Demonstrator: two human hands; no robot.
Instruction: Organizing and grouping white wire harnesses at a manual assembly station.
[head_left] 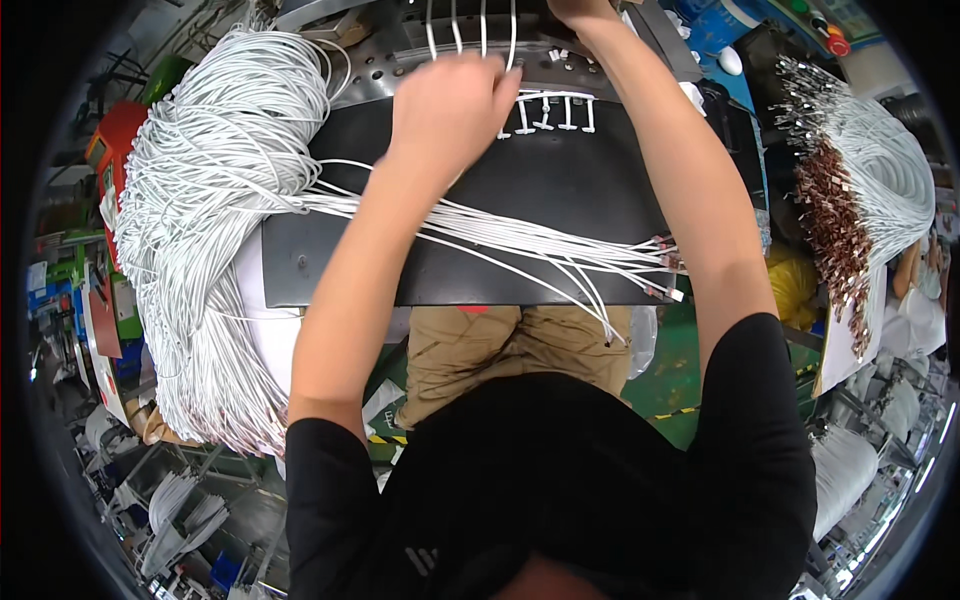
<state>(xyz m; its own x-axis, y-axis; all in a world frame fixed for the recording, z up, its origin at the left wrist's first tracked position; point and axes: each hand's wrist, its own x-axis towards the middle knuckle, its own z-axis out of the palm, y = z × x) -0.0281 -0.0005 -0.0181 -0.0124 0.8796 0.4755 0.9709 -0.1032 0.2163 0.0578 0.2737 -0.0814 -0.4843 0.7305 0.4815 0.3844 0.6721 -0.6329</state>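
We see the left hand (455,105), fingers curled, over the near edge of the perforated metal fixture (385,68), just below 4 white cables (484,28) and beside a white pronged strip (556,96); we cannot tell whether it grasps anything. The right hand (583,10) is cut off by the upper edge, so we cannot tell its state either. Below our forearms, a white cable bundle (550,238) lies across the black surface (580,180), reaching from the large cable heap (225,120) at left.
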